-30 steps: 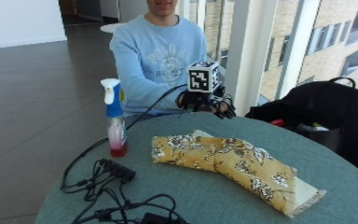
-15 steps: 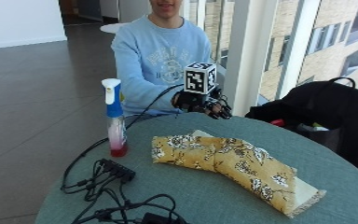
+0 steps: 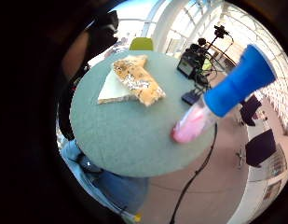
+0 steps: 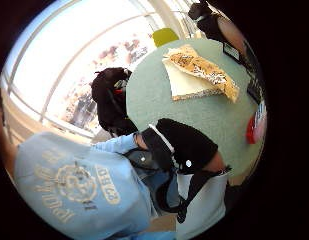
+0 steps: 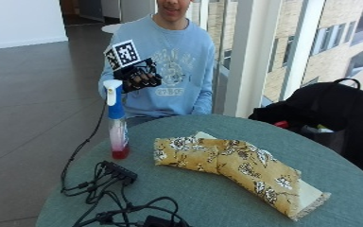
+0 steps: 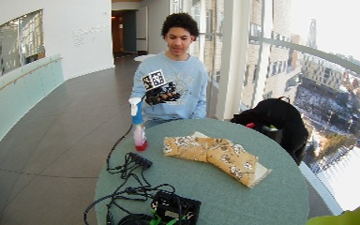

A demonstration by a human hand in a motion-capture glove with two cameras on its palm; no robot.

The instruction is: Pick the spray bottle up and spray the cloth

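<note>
Gloved hand raised near the spray bottle

The right hand (image 5: 141, 78) hung above the bottle (image 5: 116, 124), fingers loosely curled, holding nothing; the cloth (image 5: 232, 165) lay beside the bottle.

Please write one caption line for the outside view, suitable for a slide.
Gloved right hand raised above the spray bottle, not touching it; floral cloth lies on the round table.

Gloved right hand (image 5: 141, 78) raised at chest height — fingers loosely curled, holding nothing.

sweatshirt (image 4: 76, 185) has a round crest with lettering, mirrored and blurred, unreadable; no other text legible.
</note>
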